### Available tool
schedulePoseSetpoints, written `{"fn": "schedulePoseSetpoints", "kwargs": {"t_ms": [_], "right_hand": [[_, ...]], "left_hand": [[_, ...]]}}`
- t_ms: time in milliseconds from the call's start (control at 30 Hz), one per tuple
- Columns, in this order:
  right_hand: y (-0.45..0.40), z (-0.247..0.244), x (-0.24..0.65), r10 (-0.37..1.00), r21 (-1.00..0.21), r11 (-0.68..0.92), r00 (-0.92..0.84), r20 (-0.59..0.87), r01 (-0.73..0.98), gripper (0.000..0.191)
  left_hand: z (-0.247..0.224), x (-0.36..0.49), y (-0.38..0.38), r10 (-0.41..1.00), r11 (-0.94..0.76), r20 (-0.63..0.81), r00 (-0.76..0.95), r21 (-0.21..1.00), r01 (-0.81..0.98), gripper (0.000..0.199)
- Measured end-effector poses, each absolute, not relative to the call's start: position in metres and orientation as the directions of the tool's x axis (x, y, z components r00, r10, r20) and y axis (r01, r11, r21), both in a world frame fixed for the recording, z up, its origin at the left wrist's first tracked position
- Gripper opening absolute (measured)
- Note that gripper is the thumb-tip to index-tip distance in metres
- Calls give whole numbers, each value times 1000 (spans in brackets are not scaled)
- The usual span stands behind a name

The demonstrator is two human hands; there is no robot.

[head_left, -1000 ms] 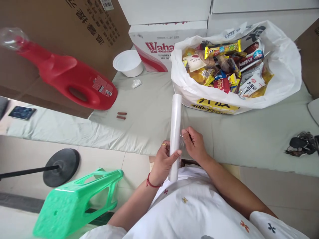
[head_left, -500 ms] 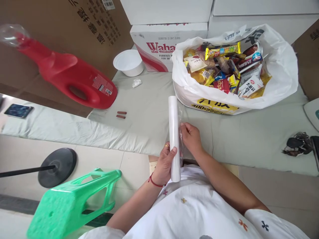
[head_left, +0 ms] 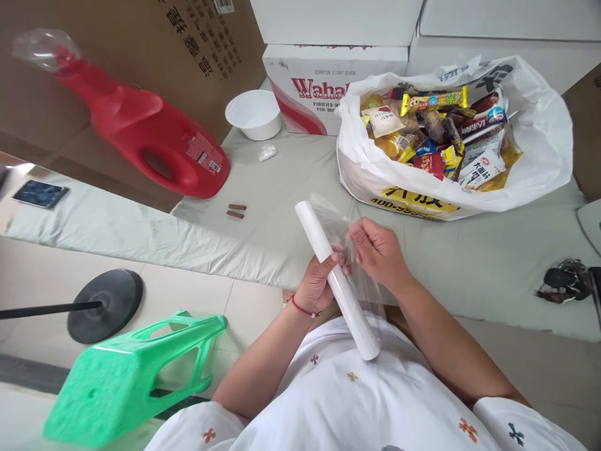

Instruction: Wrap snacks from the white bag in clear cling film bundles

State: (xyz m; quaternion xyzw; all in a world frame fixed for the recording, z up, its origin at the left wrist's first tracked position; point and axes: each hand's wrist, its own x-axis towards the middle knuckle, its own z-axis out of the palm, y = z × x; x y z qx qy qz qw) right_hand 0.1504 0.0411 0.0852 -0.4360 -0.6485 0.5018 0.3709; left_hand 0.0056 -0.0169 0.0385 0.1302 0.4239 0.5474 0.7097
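Note:
A white roll of cling film (head_left: 350,300) slants in front of my body, its upper end tipped to the left. Wrapped round its middle is my left hand (head_left: 320,280), the thumb lying on top and the fingertips showing beyond the far side. My right hand (head_left: 378,250) is closed in a pinch on the film's loose edge. Between the roll and that hand stretches a clear, creased sheet of film (head_left: 361,285).
On the cloth-covered table (head_left: 291,219) stand a white bag of snacks (head_left: 357,169), a white bowl (head_left: 253,119) and a red jug (head_left: 164,138). Two small brown strips (head_left: 236,211), keys (head_left: 563,280) and a phone (head_left: 40,193) lie there too. A green stool (head_left: 117,382) is at lower left.
The roll has swung from nearly upright to slanting, its top going left and its bottom right. More film is drawn out between the roll and my right hand, which has risen slightly.

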Motion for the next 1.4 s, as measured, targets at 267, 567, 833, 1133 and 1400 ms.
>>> {"fn": "schedulePoseSetpoints", "kwargs": {"t_ms": [267,567,833,1133,1400], "right_hand": [[45,100,190,959,-909,218,-249,133,356,45],[33,120,237,962,-845,246,-10,274,475,36],[26,123,246,954,-853,246,42,298,459,36],[18,96,278,962,-896,52,219,163,441,39],[5,64,292,967,-878,-69,248,58,474,42]], "left_hand": [[40,1,-17,856,403,-510,85,554,-728,52],[45,-9,-15,815,489,-573,86,600,-633,52],[42,-4,-12,812,520,-584,25,702,-486,58],[49,-36,-11,810,488,-586,33,641,-592,39],[37,-38,-7,807,452,-492,-328,871,-194,59]]}}
